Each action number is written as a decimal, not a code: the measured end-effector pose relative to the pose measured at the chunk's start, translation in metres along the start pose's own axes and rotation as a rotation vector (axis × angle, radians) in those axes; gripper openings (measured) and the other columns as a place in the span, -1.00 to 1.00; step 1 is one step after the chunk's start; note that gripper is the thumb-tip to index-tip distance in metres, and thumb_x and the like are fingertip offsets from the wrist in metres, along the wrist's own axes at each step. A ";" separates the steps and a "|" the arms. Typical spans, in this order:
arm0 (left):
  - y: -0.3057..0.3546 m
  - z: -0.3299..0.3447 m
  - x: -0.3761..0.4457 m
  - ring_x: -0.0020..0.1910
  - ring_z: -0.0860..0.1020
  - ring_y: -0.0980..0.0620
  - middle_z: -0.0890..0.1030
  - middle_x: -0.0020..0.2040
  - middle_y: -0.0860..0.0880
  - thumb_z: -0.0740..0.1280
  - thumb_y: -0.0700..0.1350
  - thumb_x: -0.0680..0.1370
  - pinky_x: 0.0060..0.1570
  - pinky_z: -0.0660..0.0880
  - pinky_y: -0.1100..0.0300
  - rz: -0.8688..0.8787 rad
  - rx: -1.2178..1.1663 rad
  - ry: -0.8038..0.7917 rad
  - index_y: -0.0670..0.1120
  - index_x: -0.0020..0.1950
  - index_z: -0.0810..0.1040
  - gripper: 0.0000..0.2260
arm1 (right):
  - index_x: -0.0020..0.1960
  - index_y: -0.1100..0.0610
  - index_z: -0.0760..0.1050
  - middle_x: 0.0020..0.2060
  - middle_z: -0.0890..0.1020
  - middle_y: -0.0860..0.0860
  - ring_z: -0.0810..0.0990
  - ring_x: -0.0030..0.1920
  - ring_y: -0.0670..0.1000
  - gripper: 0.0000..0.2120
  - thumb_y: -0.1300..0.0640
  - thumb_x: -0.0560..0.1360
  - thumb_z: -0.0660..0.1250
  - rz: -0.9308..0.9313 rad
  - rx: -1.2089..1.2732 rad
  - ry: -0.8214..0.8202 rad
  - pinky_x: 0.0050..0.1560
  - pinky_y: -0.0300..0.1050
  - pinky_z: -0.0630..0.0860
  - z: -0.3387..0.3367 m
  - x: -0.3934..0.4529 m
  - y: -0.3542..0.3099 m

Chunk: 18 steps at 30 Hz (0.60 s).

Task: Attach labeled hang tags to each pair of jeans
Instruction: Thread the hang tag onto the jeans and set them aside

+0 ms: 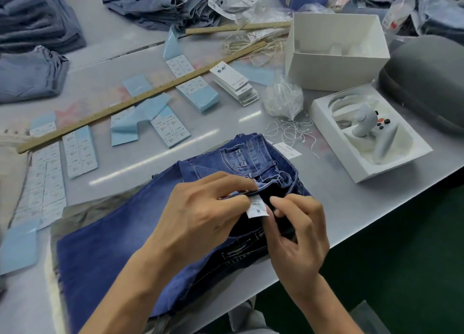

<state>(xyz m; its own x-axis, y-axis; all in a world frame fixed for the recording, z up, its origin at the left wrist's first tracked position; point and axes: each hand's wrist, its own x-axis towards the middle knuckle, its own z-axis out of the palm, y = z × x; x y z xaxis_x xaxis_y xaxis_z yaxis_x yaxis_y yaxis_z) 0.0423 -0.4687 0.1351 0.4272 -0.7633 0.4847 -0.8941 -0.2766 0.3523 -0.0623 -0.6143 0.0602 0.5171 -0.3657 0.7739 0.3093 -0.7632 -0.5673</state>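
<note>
The white care label [256, 207] inside the jeans [120, 245] waistband reads "M"; other print is illegible

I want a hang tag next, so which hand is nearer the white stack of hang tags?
Left. The left hand lies below the stack of hang tags; the right hand sits lower and further right.

The jeans [120, 245] were seen to be dark blue denim, faded in patches and stitched in pale thread, with a white woven care label [256, 207] sewn in. The table [326, 208] was finished smooth and glossy (strip reflections were shown). The ruler [140, 97] was bare matt wood; the box [336, 50] was matt white card, and crinkled clear plastic formed the bag [282, 99].
</note>
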 end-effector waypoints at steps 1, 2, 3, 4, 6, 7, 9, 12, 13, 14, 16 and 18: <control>0.000 0.000 -0.001 -0.04 0.67 -0.04 0.71 0.07 0.01 0.36 -0.24 0.61 -0.39 0.56 0.03 -0.003 -0.005 0.004 -0.14 -0.20 0.68 -0.80 | 0.10 0.22 0.55 -0.05 0.54 0.09 0.56 -0.11 0.01 -0.75 0.36 0.47 0.49 -0.012 -0.001 0.001 -0.08 -0.16 0.55 0.000 0.000 0.000; 0.000 0.001 -0.002 -0.04 0.67 -0.05 0.71 0.06 0.00 0.36 -0.24 0.61 -0.38 0.57 0.03 -0.010 -0.020 0.010 -0.15 -0.20 0.68 -0.80 | 0.08 0.21 0.57 -0.07 0.53 0.09 0.55 -0.13 0.02 -0.77 0.38 0.47 0.49 -0.021 0.006 -0.001 -0.12 -0.14 0.53 0.000 0.000 0.000; 0.000 0.001 -0.002 -0.05 0.67 -0.05 0.71 0.06 0.01 0.37 -0.25 0.60 -0.37 0.57 0.03 -0.017 -0.036 0.015 -0.15 -0.20 0.68 -0.81 | 0.05 0.20 0.59 -0.09 0.52 0.09 0.54 -0.15 0.02 -0.79 0.39 0.47 0.49 -0.027 0.014 -0.003 -0.14 -0.13 0.51 0.001 -0.001 0.000; -0.001 0.002 -0.002 -0.05 0.67 -0.05 0.71 0.06 0.01 0.37 -0.25 0.60 -0.37 0.57 0.03 -0.024 -0.047 0.019 -0.15 -0.19 0.69 -0.81 | 0.04 0.20 0.59 -0.10 0.52 0.08 0.54 -0.16 0.02 -0.79 0.39 0.46 0.50 -0.031 0.017 -0.001 -0.14 -0.14 0.50 0.001 -0.001 0.000; -0.002 0.003 -0.002 -0.04 0.68 -0.04 0.71 0.06 0.02 0.37 -0.24 0.61 -0.38 0.57 0.03 -0.030 -0.058 0.022 -0.14 -0.18 0.69 -0.81 | 0.03 0.20 0.59 -0.10 0.52 0.08 0.52 -0.16 0.01 -0.79 0.39 0.46 0.50 -0.034 0.015 0.004 -0.11 -0.17 0.48 0.001 -0.003 0.000; -0.002 0.003 -0.003 -0.04 0.68 -0.04 0.71 0.05 0.02 0.37 -0.25 0.60 -0.38 0.57 0.03 -0.033 -0.061 0.024 -0.14 -0.18 0.69 -0.82 | 0.02 0.20 0.58 -0.10 0.52 0.09 0.52 -0.16 0.01 -0.79 0.39 0.46 0.50 -0.034 0.015 0.005 -0.09 -0.18 0.47 0.002 -0.004 0.000; -0.003 0.004 -0.003 -0.04 0.68 -0.04 0.72 0.05 0.01 0.39 -0.27 0.58 -0.38 0.56 0.04 -0.035 -0.067 0.032 -0.14 -0.19 0.69 -0.83 | 0.01 0.20 0.57 -0.10 0.52 0.09 0.52 -0.16 0.01 -0.81 0.38 0.47 0.50 -0.036 0.016 0.010 -0.07 -0.20 0.46 0.003 -0.005 0.000; -0.003 0.005 -0.003 -0.04 0.68 -0.04 0.72 0.04 0.01 0.41 -0.29 0.57 -0.38 0.56 0.06 -0.031 -0.070 0.046 -0.14 -0.20 0.69 -0.84 | 0.00 0.20 0.57 -0.10 0.52 0.09 0.52 -0.15 0.00 -0.83 0.37 0.48 0.49 -0.045 0.020 0.013 -0.05 -0.22 0.45 0.004 -0.004 0.001; -0.004 0.005 -0.003 -0.04 0.68 -0.04 0.72 0.04 0.01 0.41 -0.29 0.56 -0.38 0.56 0.06 -0.032 -0.070 0.051 -0.13 -0.20 0.68 -0.84 | -0.01 0.20 0.57 -0.11 0.51 0.09 0.52 -0.15 0.00 -0.83 0.37 0.48 0.49 -0.046 0.021 0.012 -0.05 -0.23 0.44 0.004 -0.003 0.000; -0.004 0.005 -0.004 -0.05 0.68 -0.03 0.72 0.04 0.01 0.41 -0.30 0.56 -0.38 0.56 0.06 -0.030 -0.068 0.056 -0.13 -0.20 0.68 -0.84 | -0.01 0.20 0.57 -0.11 0.51 0.09 0.51 -0.15 0.00 -0.83 0.37 0.48 0.49 -0.047 0.021 0.011 -0.05 -0.22 0.44 0.004 -0.003 0.000; -0.005 0.006 -0.004 -0.05 0.67 -0.03 0.72 0.04 0.02 0.41 -0.29 0.56 -0.38 0.56 0.05 -0.025 -0.064 0.063 -0.13 -0.20 0.68 -0.84 | -0.01 0.20 0.57 -0.11 0.52 0.09 0.52 -0.15 0.00 -0.81 0.39 0.46 0.50 -0.047 0.025 0.010 -0.05 -0.22 0.45 0.004 -0.003 0.000; -0.006 0.007 -0.004 -0.05 0.67 -0.02 0.71 0.04 0.02 0.40 -0.27 0.58 -0.39 0.55 0.04 -0.027 -0.060 0.062 -0.13 -0.19 0.68 -0.83 | -0.01 0.21 0.57 -0.13 0.54 0.11 0.53 -0.15 0.02 -0.78 0.41 0.44 0.51 -0.043 0.034 0.009 -0.06 -0.21 0.46 0.003 -0.002 0.000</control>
<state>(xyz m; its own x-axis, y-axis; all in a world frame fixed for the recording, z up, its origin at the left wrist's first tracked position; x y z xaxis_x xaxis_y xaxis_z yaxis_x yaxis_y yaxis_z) 0.0449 -0.4679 0.1253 0.4606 -0.7178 0.5221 -0.8730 -0.2603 0.4124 -0.0608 -0.6118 0.0573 0.4959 -0.3374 0.8001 0.3582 -0.7599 -0.5424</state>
